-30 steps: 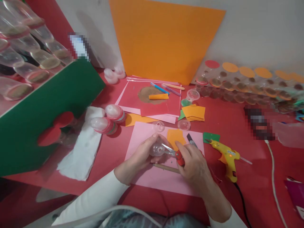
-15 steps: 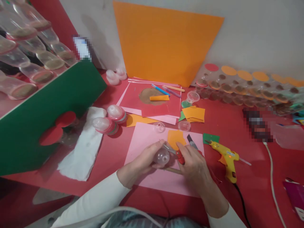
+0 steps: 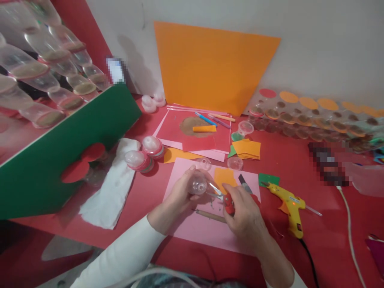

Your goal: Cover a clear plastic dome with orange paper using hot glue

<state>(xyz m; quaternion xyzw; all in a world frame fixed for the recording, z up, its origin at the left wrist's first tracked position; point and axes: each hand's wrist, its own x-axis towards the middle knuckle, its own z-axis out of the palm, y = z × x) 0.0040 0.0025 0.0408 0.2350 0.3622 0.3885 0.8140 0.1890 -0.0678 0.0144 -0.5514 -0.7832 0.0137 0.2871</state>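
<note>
My left hand (image 3: 180, 188) is closed around a small clear plastic cup (image 3: 197, 186), its end with a small hole facing up toward me. In my right hand (image 3: 244, 208) are red-handled scissors (image 3: 228, 203), their blades spread and pointing at the cup's side. Whether the blades touch the cup, I cannot tell. Below both hands lies a pink sheet (image 3: 192, 230) with small dark scraps and a thin wooden-handled tool (image 3: 211, 216). An orange paper piece (image 3: 223, 178) and a box cutter (image 3: 244, 184) lie just beyond the scissors.
To the right, a yellow glue gun (image 3: 289, 204) with a lit orange light rests on the red table, its cord running forward. A green board (image 3: 99, 132) stands at left, near a white cloth (image 3: 109, 192) and domed cups (image 3: 138, 160). Clear cup rows (image 3: 315, 116) line the back right.
The scissors blades have spread apart, and the cup has come away from them a little to the left and upward. More of the wooden-handled tool shows. The camera view has shifted slightly.
</note>
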